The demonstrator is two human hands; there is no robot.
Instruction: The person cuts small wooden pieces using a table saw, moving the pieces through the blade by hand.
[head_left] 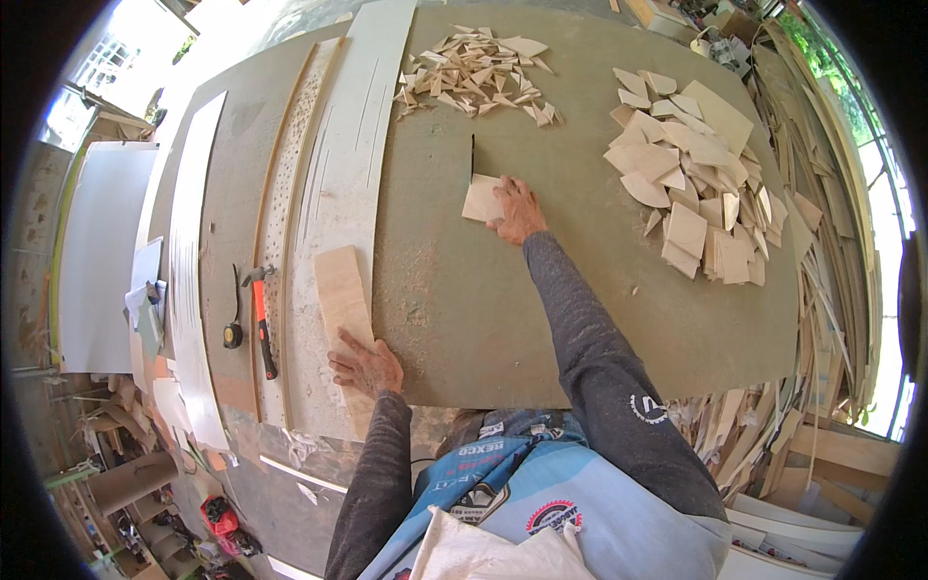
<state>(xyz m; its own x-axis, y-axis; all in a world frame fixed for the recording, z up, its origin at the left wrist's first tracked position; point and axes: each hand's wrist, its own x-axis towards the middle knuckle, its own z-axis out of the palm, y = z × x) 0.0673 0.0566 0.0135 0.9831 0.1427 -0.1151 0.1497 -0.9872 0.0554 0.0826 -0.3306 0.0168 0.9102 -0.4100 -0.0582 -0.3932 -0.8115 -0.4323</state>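
Note:
My right hand (519, 211) is closed on the right edge of a small pale plywood piece (480, 197), which lies on the greenish-brown work table (445, 319). Just beyond that piece runs a thin dark line (473, 155); whether it is a saw blade or its slot I cannot tell. My left hand (366, 363) lies with fingers apart across the lower part of a longer plywood strip (340, 290). The strip rests over the edge of a long white board (348, 164).
Small pointed offcuts (474, 72) lie at the back; larger cut pieces (691, 179) are heaped at the right. A hammer (261, 324) and tape measure (232, 333) are on the left. Long wood strips (822, 213) crowd the right side. Sawdust is scattered near the white board.

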